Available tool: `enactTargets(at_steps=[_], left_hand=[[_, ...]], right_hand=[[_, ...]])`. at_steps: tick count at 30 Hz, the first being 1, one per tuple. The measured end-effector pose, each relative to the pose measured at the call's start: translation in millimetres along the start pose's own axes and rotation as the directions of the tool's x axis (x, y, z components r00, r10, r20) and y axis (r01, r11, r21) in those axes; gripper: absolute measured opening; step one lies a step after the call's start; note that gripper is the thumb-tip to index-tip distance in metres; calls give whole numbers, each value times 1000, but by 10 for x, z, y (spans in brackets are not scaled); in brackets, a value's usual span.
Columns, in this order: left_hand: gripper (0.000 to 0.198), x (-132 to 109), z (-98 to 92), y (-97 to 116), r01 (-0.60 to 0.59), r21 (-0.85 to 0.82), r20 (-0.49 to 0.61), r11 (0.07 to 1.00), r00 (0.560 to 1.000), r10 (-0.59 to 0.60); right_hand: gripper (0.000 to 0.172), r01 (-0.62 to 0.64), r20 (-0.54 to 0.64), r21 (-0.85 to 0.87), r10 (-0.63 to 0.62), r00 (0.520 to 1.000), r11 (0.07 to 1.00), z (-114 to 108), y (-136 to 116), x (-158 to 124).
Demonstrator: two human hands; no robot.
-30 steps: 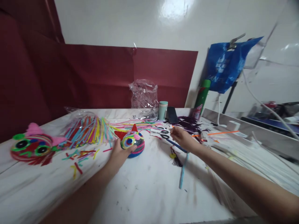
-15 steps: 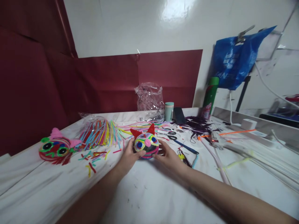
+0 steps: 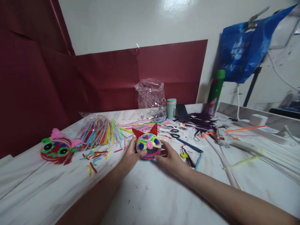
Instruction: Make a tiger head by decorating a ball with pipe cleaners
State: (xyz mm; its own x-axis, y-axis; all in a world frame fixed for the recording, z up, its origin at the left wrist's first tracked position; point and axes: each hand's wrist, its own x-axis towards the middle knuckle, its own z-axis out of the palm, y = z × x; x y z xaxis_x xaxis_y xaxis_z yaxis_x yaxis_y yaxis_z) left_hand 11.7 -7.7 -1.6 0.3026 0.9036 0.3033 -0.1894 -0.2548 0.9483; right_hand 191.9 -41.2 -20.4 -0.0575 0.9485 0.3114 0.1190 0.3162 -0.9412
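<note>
Between my two hands is a round, colourful pipe-cleaner animal face (image 3: 149, 138) with red pointed ears, blue eyes and a pink nose. My left hand (image 3: 134, 156) grips its left side, the thumb lying across the lower front edge. On the other side, my right hand (image 3: 169, 157) holds the lower right rim with thumb and fingers. The face leans back a little, low over the marble-patterned table (image 3: 145, 200). A second pipe-cleaner animal face (image 3: 57, 149), red and pink with green-ringed eyes, lies at the left.
Bundled pipe cleaners (image 3: 100, 132) and cut scraps (image 3: 93, 159) lie left of centre. Scissors (image 3: 174, 134), a blue-handled tool (image 3: 189, 145), a tassel (image 3: 186, 157) and a glue gun (image 3: 221, 137) are on the right. Behind stand a pale green cup (image 3: 171, 108) and a green spray can (image 3: 216, 90).
The animal face has tipped back slightly and sits a little further right in view, both hands still on it. The background has shifted with the camera.
</note>
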Motion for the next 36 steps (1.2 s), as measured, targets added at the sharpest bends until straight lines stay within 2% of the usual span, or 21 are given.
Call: enactTargets(at_steps=[5,9,11,15,20,22,24,26,28,31,36], left_hand=[[43,-41,37,36,-3,116,-64,993,998,11],[45,-67,76,95,-3,181,-70,983,997,16],[46,-78,89,119,18,215,-106,976,994,5],[54,-104,97,141,36,274,-142,961,990,4],[61,-123,75,144,-7,224,-49,975,999,19],[55,-118,67,140,-58,208,-25,976,998,65],[46,-108,70,136,-91,213,-54,973,993,105],[43,-98,83,131,-57,196,-104,979,991,79],[47,-93,98,130,27,146,-137,989,991,-7],[57,-97,105,128,107,58,-133,993,986,-99],[61,-110,91,96,94,30,-155,995,984,-89]], right_hand=[[58,20,16,-29,-20,1000,999,47,-55,-61],[58,17,44,-17,-16,999,1000,61,-70,-80],[59,24,57,1,-24,998,1000,61,-57,-75],[58,59,88,127,-70,994,990,63,-47,-66],[52,47,81,183,-63,995,982,65,-83,-66],[53,29,66,158,-40,997,987,68,-81,-65],[56,16,63,135,-25,998,991,74,-67,-67],[58,0,71,114,-8,997,994,83,-50,-74],[58,-15,84,99,7,996,995,91,-38,-82],[60,-27,100,100,17,995,995,92,-28,-91],[63,-46,104,108,35,994,993,82,-16,-82]])
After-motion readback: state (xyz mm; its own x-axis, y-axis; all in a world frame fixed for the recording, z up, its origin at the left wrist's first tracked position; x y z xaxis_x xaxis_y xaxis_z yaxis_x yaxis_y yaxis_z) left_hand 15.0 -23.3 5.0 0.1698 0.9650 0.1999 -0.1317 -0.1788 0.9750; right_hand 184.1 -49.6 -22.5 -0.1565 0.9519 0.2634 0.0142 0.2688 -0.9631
